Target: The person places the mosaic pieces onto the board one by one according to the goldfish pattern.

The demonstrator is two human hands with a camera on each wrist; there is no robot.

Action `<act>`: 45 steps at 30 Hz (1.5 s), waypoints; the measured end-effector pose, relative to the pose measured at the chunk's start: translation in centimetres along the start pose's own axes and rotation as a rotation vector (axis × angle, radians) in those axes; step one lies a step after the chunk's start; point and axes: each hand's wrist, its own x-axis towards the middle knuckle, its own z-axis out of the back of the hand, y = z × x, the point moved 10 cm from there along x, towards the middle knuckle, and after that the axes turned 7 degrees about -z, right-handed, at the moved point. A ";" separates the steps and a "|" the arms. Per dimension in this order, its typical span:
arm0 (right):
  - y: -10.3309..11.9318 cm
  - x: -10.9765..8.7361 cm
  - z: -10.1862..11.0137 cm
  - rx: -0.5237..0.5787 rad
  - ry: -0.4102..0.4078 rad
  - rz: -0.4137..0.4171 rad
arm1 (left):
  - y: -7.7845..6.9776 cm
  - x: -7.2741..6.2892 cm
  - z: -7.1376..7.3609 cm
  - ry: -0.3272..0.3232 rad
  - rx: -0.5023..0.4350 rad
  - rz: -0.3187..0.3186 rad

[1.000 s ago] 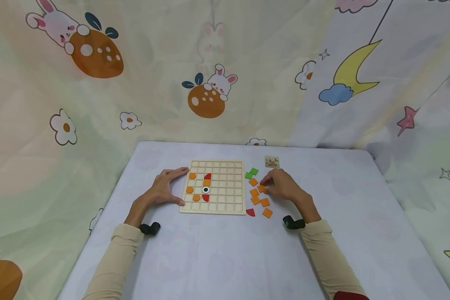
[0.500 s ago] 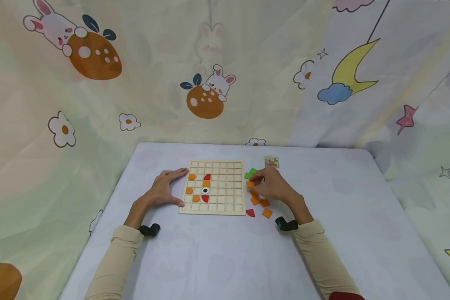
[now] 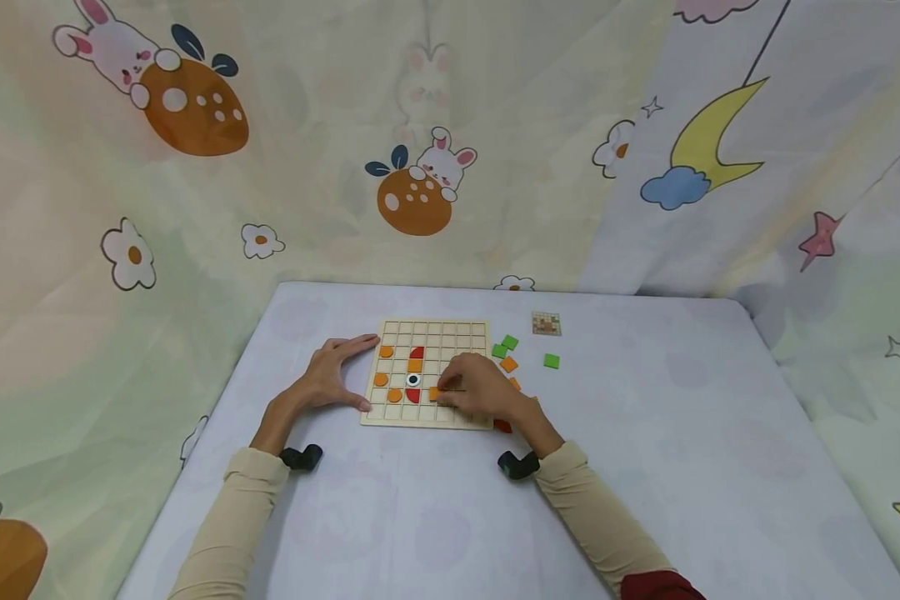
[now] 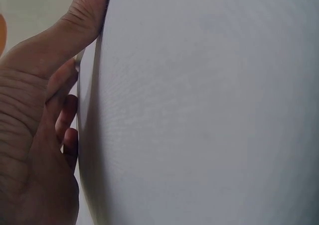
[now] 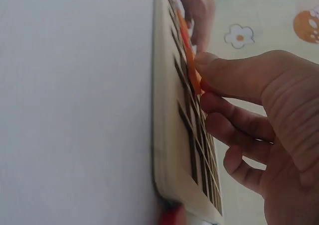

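Head view: your left hand (image 3: 326,375) spans the left edge of the grid board (image 3: 457,335), thumb and fingers spread apart. Your right hand (image 3: 483,387) pinches an orange tile (image 3: 434,393) over the board, right of centre, toward the near edge. The print on the card (image 3: 547,323) near the far right corner is too small to read.

Left wrist view: your thumb partly covers the fingers, beside the white tabletop (image 4: 199,105).

Right wrist view: the board's thickness and your thumb's grip show.
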 end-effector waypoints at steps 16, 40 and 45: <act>1.4 0.4 -1.7 0.003 0.009 -0.012 | -0.1 -0.1 0.0 -0.001 0.001 0.002; -7.5 -4.7 7.3 0.034 0.041 -0.257 | -0.2 -0.1 0.0 0.003 -0.008 0.007; -8.5 -5.6 7.1 0.006 0.084 -0.281 | -0.1 0.0 -0.2 0.006 -0.025 0.008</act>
